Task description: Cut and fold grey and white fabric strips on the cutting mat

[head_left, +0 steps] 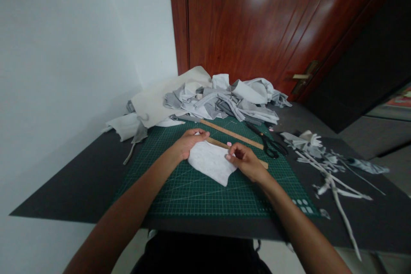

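A piece of white fabric [210, 162] is held up in front of me over the green cutting mat [180, 199]. My left hand [192, 142] is closed on its upper left corner, thumb on top. At the right edge, my right hand [245, 160] pinches the cloth between thumb and fingers. Behind the fabric lies a wooden ruler [218, 142], partly covered by the cloth and my right hand. A second wooden ruler [233, 134] lies slanted a little farther back. Close to my right hand is a small pink piece [229, 144].
Black-handled scissors [271, 145] lie at the mat's right. Grey and white fabric pieces [221, 100] are heaped along the back by the door [240, 21]. Fabric strips and scraps [332, 182] lie on the dark table [96, 180] to the right. A white wall [80, 51] stands at left.
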Action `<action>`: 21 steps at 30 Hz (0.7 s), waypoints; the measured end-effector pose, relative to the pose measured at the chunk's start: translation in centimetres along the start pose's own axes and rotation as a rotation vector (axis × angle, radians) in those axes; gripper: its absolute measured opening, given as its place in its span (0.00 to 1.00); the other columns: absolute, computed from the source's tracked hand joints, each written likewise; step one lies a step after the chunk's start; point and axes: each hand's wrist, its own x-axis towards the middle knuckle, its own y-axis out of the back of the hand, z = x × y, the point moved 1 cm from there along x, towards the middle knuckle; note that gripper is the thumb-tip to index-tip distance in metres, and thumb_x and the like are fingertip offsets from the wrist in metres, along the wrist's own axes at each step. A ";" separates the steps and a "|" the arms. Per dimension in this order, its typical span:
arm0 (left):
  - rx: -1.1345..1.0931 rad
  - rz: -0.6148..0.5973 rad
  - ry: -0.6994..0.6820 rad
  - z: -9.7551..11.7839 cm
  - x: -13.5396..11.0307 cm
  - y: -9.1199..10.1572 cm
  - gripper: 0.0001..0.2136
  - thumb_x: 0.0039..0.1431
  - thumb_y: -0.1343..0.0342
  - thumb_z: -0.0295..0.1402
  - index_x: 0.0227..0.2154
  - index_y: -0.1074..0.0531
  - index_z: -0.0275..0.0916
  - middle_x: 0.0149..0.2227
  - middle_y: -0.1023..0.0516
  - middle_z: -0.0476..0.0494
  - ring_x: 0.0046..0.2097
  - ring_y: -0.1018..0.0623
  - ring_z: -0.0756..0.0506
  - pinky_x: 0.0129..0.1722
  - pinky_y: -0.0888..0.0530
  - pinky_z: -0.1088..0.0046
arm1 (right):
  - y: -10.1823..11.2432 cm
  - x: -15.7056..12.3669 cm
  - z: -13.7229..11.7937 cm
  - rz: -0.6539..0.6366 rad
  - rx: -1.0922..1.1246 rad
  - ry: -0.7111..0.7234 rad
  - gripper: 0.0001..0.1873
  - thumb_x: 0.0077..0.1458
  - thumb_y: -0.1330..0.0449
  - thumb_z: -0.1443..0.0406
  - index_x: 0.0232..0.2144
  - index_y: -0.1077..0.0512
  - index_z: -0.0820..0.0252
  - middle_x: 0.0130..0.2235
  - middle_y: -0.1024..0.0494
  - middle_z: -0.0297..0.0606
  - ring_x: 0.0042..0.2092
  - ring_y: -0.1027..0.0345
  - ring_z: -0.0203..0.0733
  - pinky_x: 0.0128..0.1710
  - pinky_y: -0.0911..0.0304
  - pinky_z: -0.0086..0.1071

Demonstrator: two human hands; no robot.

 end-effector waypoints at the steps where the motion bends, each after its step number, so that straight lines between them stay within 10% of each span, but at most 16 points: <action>1: 0.001 0.006 -0.001 0.1 0.0 0.1 0.26 0.29 0.22 0.44 0.28 0.29 0.38 0.23 0.28 0.53 0.23 0.29 0.50 0.26 0.31 0.72 | 0.3 0.0 -0.1 -0.007 -0.005 0.008 0.19 0.54 0.32 0.51 0.28 0.34 0.56 0.29 0.36 0.30 0.31 0.43 0.37 0.30 0.44 0.29; 21: 0.006 0.081 -0.027 0.6 0.5 1.1 0.26 0.27 0.22 0.43 0.27 0.29 0.37 0.21 0.29 0.54 0.22 0.30 0.51 0.24 0.33 0.74 | 1.7 -1.0 -2.3 -0.358 0.141 -0.100 0.16 0.56 0.32 0.51 0.33 0.20 0.58 0.26 0.26 0.33 0.28 0.34 0.37 0.29 0.37 0.30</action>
